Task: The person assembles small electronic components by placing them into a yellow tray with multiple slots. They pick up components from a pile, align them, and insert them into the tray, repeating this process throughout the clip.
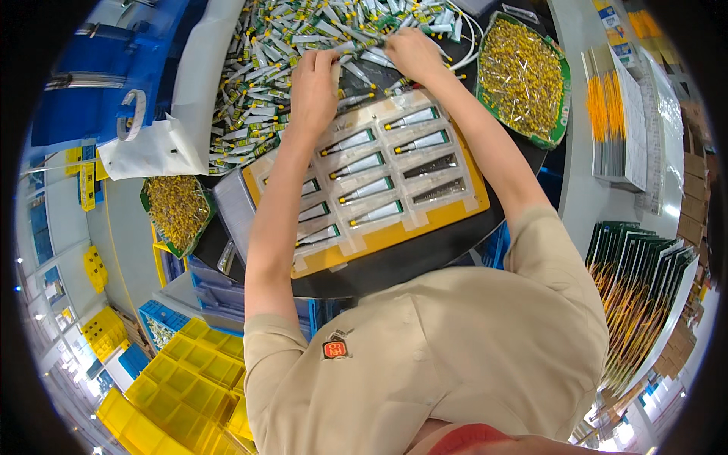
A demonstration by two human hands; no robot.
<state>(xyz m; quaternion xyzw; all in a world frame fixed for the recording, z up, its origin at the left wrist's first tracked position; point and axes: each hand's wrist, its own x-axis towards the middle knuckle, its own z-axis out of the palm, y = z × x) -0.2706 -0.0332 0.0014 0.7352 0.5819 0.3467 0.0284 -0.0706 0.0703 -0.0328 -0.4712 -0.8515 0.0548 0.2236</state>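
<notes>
A heap of small white-and-green tubes with yellow caps (265, 57) covers the far side of the black work surface. My left hand (315, 87) is at the heap's near edge, fingers bent and closed, their tips among the tubes. To its right, my right hand (415, 57) also reaches into the heap with closed fingers; what its fingertips hold is hidden. Beneath my forearms lies a yellow board (455, 214) with a clear plastic tray (390, 163) taped on. Several tray slots hold one tube each, while two slots at the right show only dark bottoms.
A green-edged container of small yellow-headed pieces (523, 80) stands at the right, and a similar container (178, 208) at the left. Orange-marked card stacks (610, 114) line the right side. Yellow crates (186, 375) stand at lower left. A white cable (476, 38) curves behind my right hand.
</notes>
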